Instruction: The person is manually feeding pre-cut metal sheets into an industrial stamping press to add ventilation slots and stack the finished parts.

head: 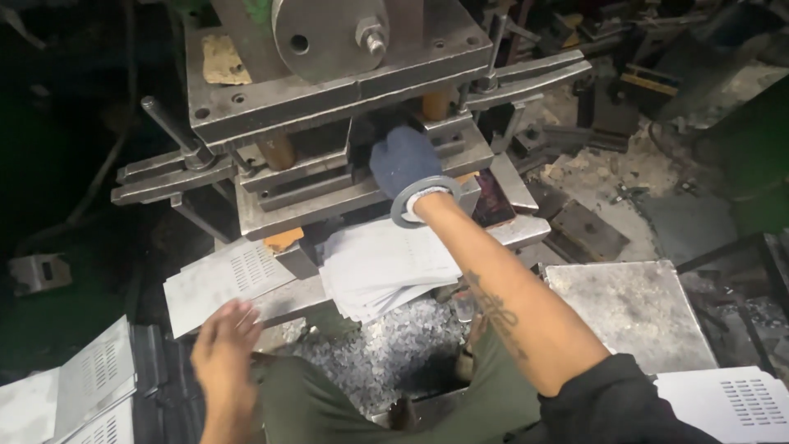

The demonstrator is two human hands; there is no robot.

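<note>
My right hand (403, 158), in a dark blue glove with a grey ring around the wrist, reaches into the opening of a steel press (329, 90); its fingers are hidden inside the die. A stack of thin white metal sheets (382, 267) lies on the press bed just below that arm. My bare left hand (223, 341) hovers low at the left, blurred, fingers spread, beside a single slotted white sheet (222, 284) that sticks out from the press bed.
Slotted sheets lie in a pile at bottom left (90, 382) and another at bottom right (731, 399). A grey metal plate (633, 308) sits at the right. Metal punchings (386, 353) cover the floor under the press. Lever handle (168, 123) at the left.
</note>
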